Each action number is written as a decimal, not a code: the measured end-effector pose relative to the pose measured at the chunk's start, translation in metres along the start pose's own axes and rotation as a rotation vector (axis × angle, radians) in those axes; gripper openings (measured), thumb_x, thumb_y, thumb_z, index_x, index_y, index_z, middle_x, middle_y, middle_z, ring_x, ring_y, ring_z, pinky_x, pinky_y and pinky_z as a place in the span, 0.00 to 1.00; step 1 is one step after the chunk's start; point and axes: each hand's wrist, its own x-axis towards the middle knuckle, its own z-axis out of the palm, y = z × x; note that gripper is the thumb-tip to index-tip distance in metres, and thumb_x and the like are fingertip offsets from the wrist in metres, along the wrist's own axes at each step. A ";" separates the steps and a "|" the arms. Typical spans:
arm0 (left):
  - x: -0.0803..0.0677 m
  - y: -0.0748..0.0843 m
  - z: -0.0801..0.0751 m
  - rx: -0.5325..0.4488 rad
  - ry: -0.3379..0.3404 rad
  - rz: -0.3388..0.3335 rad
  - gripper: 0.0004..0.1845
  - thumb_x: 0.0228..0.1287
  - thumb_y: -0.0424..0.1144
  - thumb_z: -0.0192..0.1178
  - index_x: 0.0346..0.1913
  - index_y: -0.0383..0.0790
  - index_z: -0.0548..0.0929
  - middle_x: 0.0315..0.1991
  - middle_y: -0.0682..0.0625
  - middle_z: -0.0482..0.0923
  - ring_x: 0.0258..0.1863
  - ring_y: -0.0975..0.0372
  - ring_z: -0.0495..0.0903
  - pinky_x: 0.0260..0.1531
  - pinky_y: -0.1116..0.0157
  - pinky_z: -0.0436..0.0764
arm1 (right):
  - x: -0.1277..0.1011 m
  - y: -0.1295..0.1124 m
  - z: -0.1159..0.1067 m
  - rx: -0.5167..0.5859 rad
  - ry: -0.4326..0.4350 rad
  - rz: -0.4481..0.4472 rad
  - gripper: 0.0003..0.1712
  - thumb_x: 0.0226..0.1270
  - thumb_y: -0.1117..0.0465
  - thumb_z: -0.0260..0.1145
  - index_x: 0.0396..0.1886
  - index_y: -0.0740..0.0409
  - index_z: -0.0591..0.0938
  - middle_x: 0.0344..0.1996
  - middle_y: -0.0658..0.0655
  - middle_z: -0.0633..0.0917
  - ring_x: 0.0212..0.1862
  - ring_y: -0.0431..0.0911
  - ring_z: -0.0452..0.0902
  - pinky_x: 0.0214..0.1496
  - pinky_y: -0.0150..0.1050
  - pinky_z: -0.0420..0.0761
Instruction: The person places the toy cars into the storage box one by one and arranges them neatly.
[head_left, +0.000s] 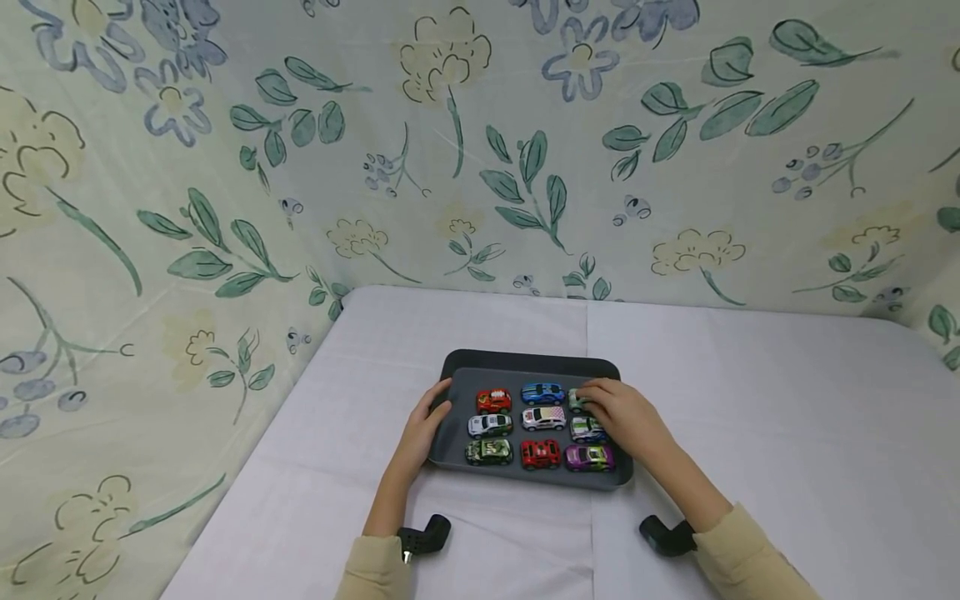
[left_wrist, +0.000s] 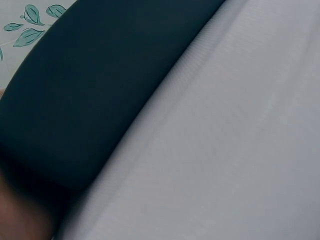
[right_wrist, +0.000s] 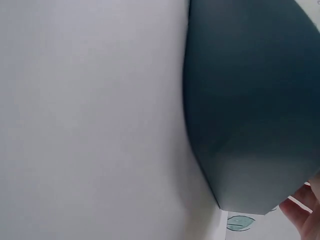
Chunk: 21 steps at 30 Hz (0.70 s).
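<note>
A dark grey tray (head_left: 525, 360) sits on the white table and holds several toy cars in three rows. My left hand (head_left: 431, 412) holds the tray's left rim, with the fingers over the edge beside a red car (head_left: 493, 401). My right hand (head_left: 611, 408) lies over the far right corner, its fingers curled on a green car (head_left: 576, 401) that is mostly hidden. A blue car (head_left: 543, 392) stands just left of it. In the left wrist view the tray's outer wall (left_wrist: 85, 95) fills the frame. In the right wrist view it is the tray wall (right_wrist: 250, 100) with a fingertip (right_wrist: 300, 210) below.
A white cloth (head_left: 750, 400) covers the table, with room left and right of the tray. Floral fabric (head_left: 480, 167) hangs behind and on the left. A purple car (head_left: 589, 457) and a camouflage car (head_left: 488, 451) stand in the near row. Black wrist mounts (head_left: 424, 535) sit on both forearms.
</note>
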 end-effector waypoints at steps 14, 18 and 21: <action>0.001 -0.003 -0.001 -0.002 -0.001 0.008 0.24 0.68 0.42 0.47 0.66 0.45 0.63 0.71 0.44 0.50 0.72 0.51 0.45 0.69 0.48 0.47 | -0.034 -0.007 -0.017 0.100 0.194 0.147 0.15 0.57 0.66 0.65 0.45 0.56 0.81 0.42 0.56 0.83 0.47 0.52 0.77 0.49 0.49 0.77; 0.001 -0.002 -0.001 -0.003 0.005 0.007 0.23 0.69 0.40 0.47 0.66 0.45 0.64 0.71 0.44 0.50 0.72 0.51 0.46 0.69 0.48 0.47 | -0.044 -0.008 -0.024 0.142 0.243 0.185 0.15 0.57 0.68 0.63 0.46 0.56 0.80 0.43 0.55 0.82 0.49 0.50 0.75 0.50 0.48 0.75; 0.001 -0.002 -0.001 -0.001 0.006 0.005 0.23 0.69 0.40 0.46 0.66 0.45 0.64 0.71 0.44 0.51 0.72 0.50 0.46 0.69 0.48 0.47 | -0.051 -0.006 -0.030 0.162 0.295 0.192 0.16 0.57 0.70 0.63 0.46 0.55 0.80 0.42 0.53 0.82 0.48 0.49 0.75 0.51 0.40 0.73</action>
